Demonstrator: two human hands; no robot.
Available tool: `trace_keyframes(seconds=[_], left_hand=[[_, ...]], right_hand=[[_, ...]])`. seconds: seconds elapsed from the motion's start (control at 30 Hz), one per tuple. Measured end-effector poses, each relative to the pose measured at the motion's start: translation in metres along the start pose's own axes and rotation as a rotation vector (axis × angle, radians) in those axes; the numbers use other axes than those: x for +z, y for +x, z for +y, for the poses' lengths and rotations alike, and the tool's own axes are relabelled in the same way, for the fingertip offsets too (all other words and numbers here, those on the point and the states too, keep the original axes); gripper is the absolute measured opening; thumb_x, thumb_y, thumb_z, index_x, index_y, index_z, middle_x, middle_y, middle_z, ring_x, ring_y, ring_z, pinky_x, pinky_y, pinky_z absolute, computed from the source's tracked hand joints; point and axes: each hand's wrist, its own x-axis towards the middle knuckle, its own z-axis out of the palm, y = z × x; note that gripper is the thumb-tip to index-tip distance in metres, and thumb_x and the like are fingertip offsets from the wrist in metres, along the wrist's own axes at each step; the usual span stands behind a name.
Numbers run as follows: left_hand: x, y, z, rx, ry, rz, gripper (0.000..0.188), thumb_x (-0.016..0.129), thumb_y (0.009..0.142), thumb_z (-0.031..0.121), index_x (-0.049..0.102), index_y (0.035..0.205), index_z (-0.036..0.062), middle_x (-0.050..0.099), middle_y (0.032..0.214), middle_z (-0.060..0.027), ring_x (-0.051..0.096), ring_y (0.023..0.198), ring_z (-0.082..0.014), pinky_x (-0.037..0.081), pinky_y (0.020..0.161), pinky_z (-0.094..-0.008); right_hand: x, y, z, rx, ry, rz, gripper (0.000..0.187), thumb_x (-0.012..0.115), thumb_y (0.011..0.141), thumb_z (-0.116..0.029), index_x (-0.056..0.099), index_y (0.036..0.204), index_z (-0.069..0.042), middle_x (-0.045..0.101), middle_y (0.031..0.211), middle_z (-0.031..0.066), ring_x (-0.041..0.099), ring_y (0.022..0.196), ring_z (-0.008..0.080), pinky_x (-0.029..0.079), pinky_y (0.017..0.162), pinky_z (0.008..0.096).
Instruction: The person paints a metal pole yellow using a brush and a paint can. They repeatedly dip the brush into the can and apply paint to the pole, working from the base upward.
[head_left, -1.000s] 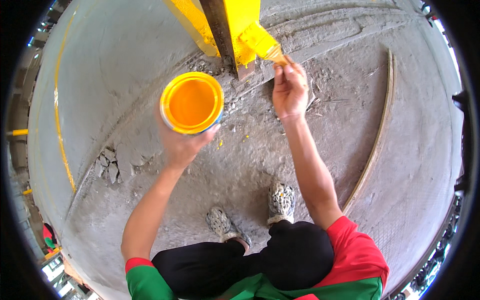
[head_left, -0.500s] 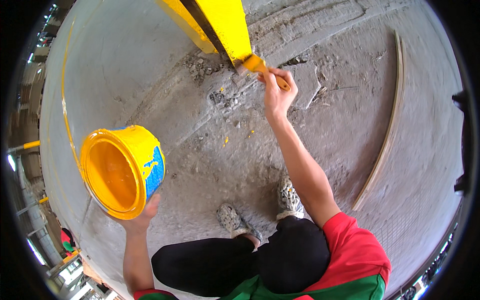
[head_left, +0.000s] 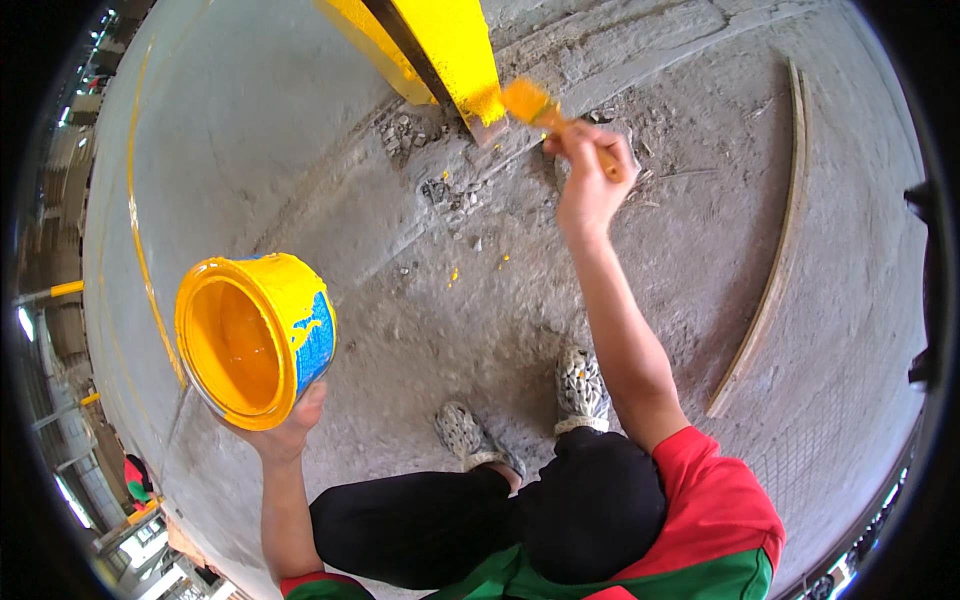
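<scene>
My left hand (head_left: 290,420) holds up a paint can (head_left: 318,335) from beneath, its mouth tilted toward me. Yellow paint shows inside, and drips run over its blue side. Between the fingers of my right hand (head_left: 592,180) is the handle of a paintbrush (head_left: 530,102) with yellow-coated bristles. The bristles are just right of a yellow steel beam (head_left: 455,60), apart from its face by a small gap. Fresh yellow covers that face nearly down to its foot, where a greyish-brown patch shows. A dark edge runs along the beam's left side.
Broken concrete rubble (head_left: 455,195) lies around the beam's foot, with small yellow paint spots on the floor. A long wooden strip (head_left: 765,290) lies at the right. A yellow line (head_left: 135,215) runs along the floor at the left. Another person (head_left: 137,480) is far off at the lower left.
The brush has come off the beam's lower edge and moved right and slightly up with my right hand. The can has shifted slightly to the right.
</scene>
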Motion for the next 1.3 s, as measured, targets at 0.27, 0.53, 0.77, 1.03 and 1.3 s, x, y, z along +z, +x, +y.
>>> trace_keyframes(seconds=[0.27,0.53,0.77,1.03,1.3], left_hand=[[-0.008,0.000,-0.008,0.026,-0.105,0.056,0.098,0.088,0.069,0.004,0.037,0.153,0.0040,0.049,0.151,-0.0112,0.052,0.135,-0.0278,0.043,0.115,-0.0444],[-0.014,0.000,-0.008,-0.026,-0.231,0.063,0.097,0.087,0.069,-0.001,0.039,0.153,0.0046,0.049,0.151,-0.0095,0.051,0.136,-0.0273,0.043,0.116,-0.0448],[-0.016,0.002,-0.014,0.050,-0.198,0.053,0.098,0.087,0.068,-0.004,0.040,0.153,0.0055,0.050,0.150,-0.0085,0.051,0.136,-0.0268,0.043,0.116,-0.0451],[-0.015,0.000,-0.013,-0.054,-0.232,0.063,0.095,0.085,0.069,-0.006,0.040,0.153,0.0055,0.050,0.150,-0.0089,0.051,0.136,-0.0270,0.043,0.115,-0.0450],[-0.011,0.006,-0.005,-0.122,-0.077,0.052,0.116,0.091,0.068,0.036,0.024,0.159,0.0064,0.042,0.154,-0.0127,0.049,0.139,-0.0279,0.043,0.116,-0.0442]], right_hand=[[0.000,-0.010,0.081,0.184,-0.363,0.021,0.005,0.069,0.093,0.002,0.066,0.094,0.005,0.072,0.094,0.0147,0.074,0.079,0.0213,0.064,0.075,0.0338],[-0.016,-0.005,0.050,0.095,-0.008,0.110,0.003,0.067,0.092,0.003,0.064,0.092,0.004,0.070,0.093,0.0142,0.074,0.080,0.0224,0.064,0.072,0.0337],[0.011,-0.014,0.063,0.129,-0.158,-0.015,0.004,0.067,0.092,0.001,0.064,0.091,0.003,0.072,0.095,0.0135,0.074,0.080,0.0213,0.062,0.070,0.0327],[0.003,-0.013,0.065,0.293,-0.295,0.115,0.005,0.066,0.090,-0.001,0.062,0.091,0.002,0.071,0.086,0.0117,0.074,0.075,0.0196,0.060,0.067,0.0302],[0.060,-0.026,-0.013,-0.077,0.139,-0.128,0.008,0.066,0.096,0.000,0.059,0.098,0.003,0.070,0.101,0.0161,0.074,0.079,0.0218,0.063,0.072,0.0324]])
